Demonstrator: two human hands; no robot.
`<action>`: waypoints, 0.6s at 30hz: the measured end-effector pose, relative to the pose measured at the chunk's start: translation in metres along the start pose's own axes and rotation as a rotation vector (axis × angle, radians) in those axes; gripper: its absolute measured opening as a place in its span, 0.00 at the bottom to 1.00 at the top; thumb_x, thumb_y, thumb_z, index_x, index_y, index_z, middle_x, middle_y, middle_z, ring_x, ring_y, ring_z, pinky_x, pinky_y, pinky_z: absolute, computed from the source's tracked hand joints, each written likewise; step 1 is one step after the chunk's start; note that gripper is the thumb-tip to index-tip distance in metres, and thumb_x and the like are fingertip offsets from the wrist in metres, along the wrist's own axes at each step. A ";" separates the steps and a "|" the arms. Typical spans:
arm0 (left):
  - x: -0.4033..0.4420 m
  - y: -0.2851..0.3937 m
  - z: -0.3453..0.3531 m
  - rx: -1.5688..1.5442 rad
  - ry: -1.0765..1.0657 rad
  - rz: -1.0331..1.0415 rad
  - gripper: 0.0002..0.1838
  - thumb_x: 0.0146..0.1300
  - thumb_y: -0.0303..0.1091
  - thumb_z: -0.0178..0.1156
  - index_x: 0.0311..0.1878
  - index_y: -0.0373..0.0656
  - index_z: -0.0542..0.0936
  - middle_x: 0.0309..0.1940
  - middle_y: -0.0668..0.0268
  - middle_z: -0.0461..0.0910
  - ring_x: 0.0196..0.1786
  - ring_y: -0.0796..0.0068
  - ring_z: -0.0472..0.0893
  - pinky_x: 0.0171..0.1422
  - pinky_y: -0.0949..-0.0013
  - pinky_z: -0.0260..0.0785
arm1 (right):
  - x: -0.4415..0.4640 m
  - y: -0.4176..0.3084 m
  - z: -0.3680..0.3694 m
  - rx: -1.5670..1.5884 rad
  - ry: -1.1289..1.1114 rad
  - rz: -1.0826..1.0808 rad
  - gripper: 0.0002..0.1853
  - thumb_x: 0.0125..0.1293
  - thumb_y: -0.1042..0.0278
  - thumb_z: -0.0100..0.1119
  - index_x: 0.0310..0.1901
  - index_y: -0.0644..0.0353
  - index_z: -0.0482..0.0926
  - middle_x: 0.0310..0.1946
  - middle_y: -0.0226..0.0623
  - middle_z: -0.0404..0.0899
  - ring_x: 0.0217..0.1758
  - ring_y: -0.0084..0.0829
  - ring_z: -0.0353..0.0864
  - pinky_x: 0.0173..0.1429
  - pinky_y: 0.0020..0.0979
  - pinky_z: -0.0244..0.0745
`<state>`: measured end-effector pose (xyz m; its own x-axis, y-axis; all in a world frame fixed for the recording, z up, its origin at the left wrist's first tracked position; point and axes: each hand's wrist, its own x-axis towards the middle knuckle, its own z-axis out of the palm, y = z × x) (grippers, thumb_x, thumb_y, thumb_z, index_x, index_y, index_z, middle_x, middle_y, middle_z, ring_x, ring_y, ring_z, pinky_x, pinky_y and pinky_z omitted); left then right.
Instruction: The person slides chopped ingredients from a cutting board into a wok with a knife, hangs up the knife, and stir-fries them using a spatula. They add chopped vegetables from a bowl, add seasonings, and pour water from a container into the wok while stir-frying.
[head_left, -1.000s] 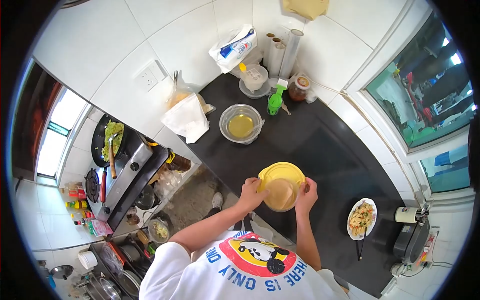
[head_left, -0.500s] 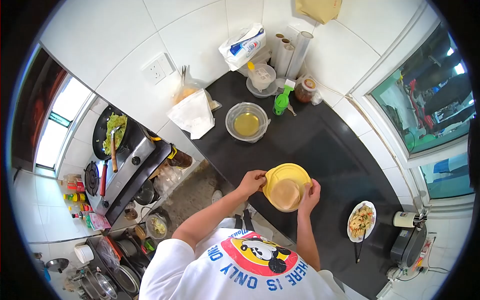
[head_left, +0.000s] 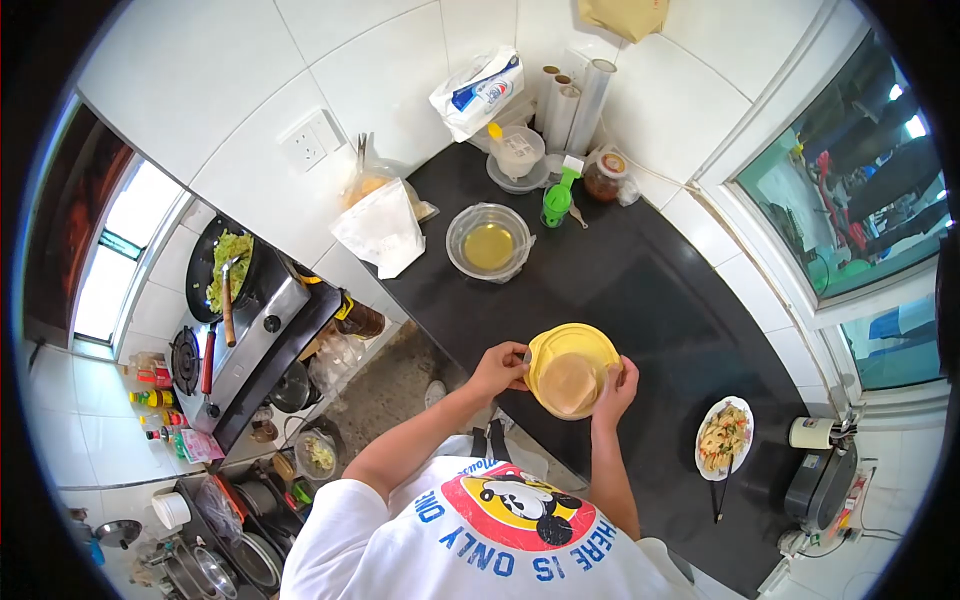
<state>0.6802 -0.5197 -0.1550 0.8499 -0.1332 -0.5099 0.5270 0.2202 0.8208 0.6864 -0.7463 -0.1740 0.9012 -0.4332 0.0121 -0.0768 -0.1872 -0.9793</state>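
yellow bowl (head_left: 573, 338) held over worktop (head_left: 660, 290). left hand (head_left: 500, 368) gripping yellow bowl's left rim, right hand (head_left: 615, 392) gripping right side. tan round item (head_left: 568, 383) inside yellow bowl. clear bowl (head_left: 458, 243) with yellow liquid beyond yellow bowl, to left. food plate (head_left: 703, 425) right of yellow bowl.

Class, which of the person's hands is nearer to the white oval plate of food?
Right. The right hand is left of the plate; the left hand is farther left, across the yellow round container.
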 end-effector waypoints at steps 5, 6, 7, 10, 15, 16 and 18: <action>0.003 -0.002 -0.001 -0.029 0.020 -0.070 0.11 0.65 0.22 0.54 0.51 0.33 0.72 0.35 0.63 0.79 0.35 0.73 0.82 0.39 0.70 0.80 | -0.002 0.006 -0.026 0.020 -0.090 0.098 0.16 0.73 0.60 0.47 0.50 0.66 0.74 0.42 0.35 0.76 0.44 0.24 0.76 0.50 0.27 0.72; 0.005 -0.006 -0.002 -0.039 0.024 -0.081 0.10 0.65 0.21 0.54 0.50 0.34 0.73 0.35 0.63 0.79 0.35 0.74 0.82 0.39 0.70 0.80 | -0.005 0.010 -0.033 0.027 -0.141 0.171 0.16 0.74 0.59 0.47 0.48 0.66 0.74 0.40 0.34 0.76 0.42 0.23 0.76 0.47 0.26 0.74; 0.006 -0.006 -0.003 -0.037 0.022 -0.082 0.10 0.65 0.22 0.54 0.49 0.35 0.73 0.34 0.64 0.79 0.35 0.74 0.82 0.39 0.70 0.80 | -0.006 0.013 -0.038 0.035 -0.195 0.240 0.16 0.74 0.59 0.48 0.46 0.65 0.74 0.38 0.33 0.76 0.40 0.21 0.76 0.44 0.25 0.75; 0.006 -0.007 -0.003 -0.026 0.025 -0.059 0.08 0.65 0.22 0.54 0.47 0.37 0.74 0.33 0.65 0.79 0.34 0.76 0.82 0.38 0.70 0.80 | -0.011 0.014 -0.042 0.043 -0.280 0.292 0.15 0.74 0.59 0.47 0.38 0.64 0.73 0.30 0.30 0.74 0.31 0.18 0.76 0.33 0.23 0.80; -0.007 0.018 -0.017 -0.018 0.004 0.014 0.06 0.65 0.22 0.54 0.44 0.37 0.74 0.32 0.66 0.78 0.34 0.77 0.81 0.39 0.71 0.80 | -0.013 -0.036 -0.031 0.042 -0.337 0.319 0.13 0.73 0.61 0.48 0.34 0.62 0.71 0.29 0.30 0.73 0.30 0.18 0.76 0.33 0.27 0.83; -0.012 0.029 -0.022 -0.018 -0.005 0.028 0.06 0.65 0.22 0.54 0.44 0.37 0.74 0.32 0.66 0.78 0.34 0.77 0.81 0.39 0.71 0.80 | -0.014 -0.050 -0.026 0.064 -0.349 0.329 0.13 0.73 0.61 0.48 0.34 0.62 0.71 0.29 0.30 0.73 0.29 0.18 0.76 0.33 0.27 0.83; -0.022 0.057 -0.038 -0.052 -0.009 0.056 0.08 0.66 0.23 0.54 0.47 0.36 0.74 0.33 0.66 0.79 0.35 0.77 0.82 0.40 0.72 0.79 | -0.011 -0.075 -0.006 0.082 -0.384 0.310 0.12 0.73 0.63 0.48 0.32 0.60 0.70 0.28 0.30 0.75 0.29 0.19 0.78 0.31 0.26 0.83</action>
<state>0.6917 -0.4678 -0.1068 0.8780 -0.1284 -0.4611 0.4782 0.2779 0.8331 0.6794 -0.7325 -0.0998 0.9345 -0.0982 -0.3420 -0.3458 -0.0242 -0.9380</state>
